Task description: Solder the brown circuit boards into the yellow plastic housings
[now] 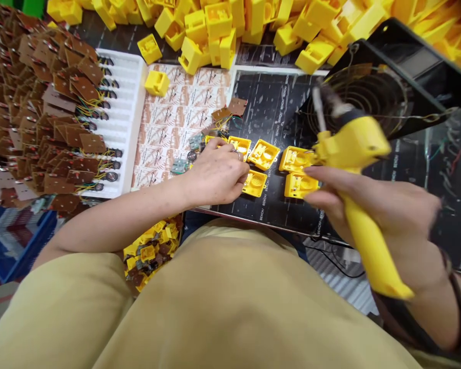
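Note:
My right hand (392, 215) is closed around the handle of a yellow soldering gun (353, 143), its metal tip pointing up and away over the bench; it is blurred. My left hand (218, 171) lies over a group of small yellow plastic housings, fingers curled down onto a housing (214, 139) at the far side. What its fingertips grip is partly hidden. Close by it are more open housings (264, 155) with fittings inside, and another pair (300, 185) stands between the two hands. Beside the left fingers lie a small round speaker (192, 156) and a greenish circuit board (180, 165).
Wired brown circuit boards (61, 118) are heaped on a white ribbed tray (132, 102) at left. Yellow housings (218, 31) pile up along the back. A black fan (369, 97) stands at back right. Below the bench are a blue crate (19, 246) and a container of yellow parts (153, 251).

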Available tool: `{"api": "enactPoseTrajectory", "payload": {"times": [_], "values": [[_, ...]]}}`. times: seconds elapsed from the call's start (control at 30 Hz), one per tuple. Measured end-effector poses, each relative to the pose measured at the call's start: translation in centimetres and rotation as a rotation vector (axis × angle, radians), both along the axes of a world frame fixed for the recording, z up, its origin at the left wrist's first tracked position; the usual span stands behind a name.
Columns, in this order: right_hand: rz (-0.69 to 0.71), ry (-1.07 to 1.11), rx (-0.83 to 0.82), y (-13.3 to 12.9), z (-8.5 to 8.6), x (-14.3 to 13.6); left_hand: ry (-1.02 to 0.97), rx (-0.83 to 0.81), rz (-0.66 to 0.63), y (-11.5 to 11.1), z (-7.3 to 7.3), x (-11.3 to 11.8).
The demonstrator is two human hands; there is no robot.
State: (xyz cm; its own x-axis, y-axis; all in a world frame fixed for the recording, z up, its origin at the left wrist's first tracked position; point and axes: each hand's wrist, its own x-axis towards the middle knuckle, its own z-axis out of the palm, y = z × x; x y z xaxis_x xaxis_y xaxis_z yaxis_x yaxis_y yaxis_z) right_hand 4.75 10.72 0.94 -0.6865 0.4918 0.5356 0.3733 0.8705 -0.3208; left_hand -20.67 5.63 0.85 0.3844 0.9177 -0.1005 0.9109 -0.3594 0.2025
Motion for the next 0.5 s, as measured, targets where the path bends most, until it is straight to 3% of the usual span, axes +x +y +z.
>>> {"api": "enactPoseTrajectory", "payload": {"times": [0.13,0.27,0.33,0.4,0.5], "values": [[-0.002,-0.062,0.118,2.6,-1.4,-2.4,-0.122,0.066,0.023,1.0,1.5,-2.1],[-0.003,-0.107,0.148,4.2,-3.0,-4.1,-0.121,0.207,0.176,5.5,2.9,-5.5],[0.017,-0.128,0.076,4.7,-3.8,-5.0,-0.044,0.196,0.159,8.3,2.2,-6.5],[0.057,-0.150,-0.019,5.1,-4.4,-5.8,0.013,0.130,0.124,10.7,0.6,-6.8],[0.106,-0.146,-0.082,5.5,-4.6,-6.1,0.012,0.097,0.159,12.5,-1.9,-7.0]]}}
